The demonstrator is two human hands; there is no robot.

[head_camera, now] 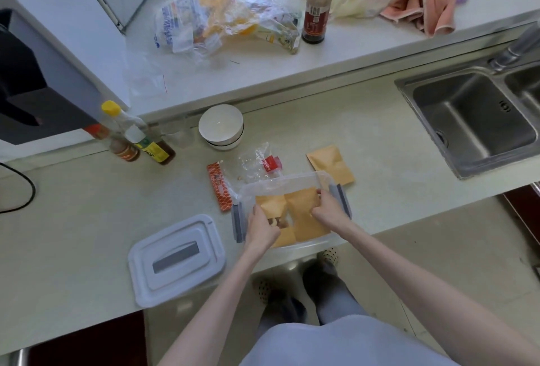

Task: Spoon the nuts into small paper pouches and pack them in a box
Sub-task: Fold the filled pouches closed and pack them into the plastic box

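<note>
Both hands reach inside the box point(292, 187) at the worktop's edge: left hand point(261, 227) pinches a pouch point(273, 205) with nuts point(276, 222) showing below its grip; right hand point(328, 209) presses another pouch point(304, 213). Tilting that pouch could spill nuts.

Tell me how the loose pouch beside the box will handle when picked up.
The pouch looks flat, so probably light and floppy. Its paper is creased, so it likely bends rather than slips. Lying flat on the counter, it shouldn't roll.

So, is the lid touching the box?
Apart. The head view shows bare counter between the lid and the box.
</note>
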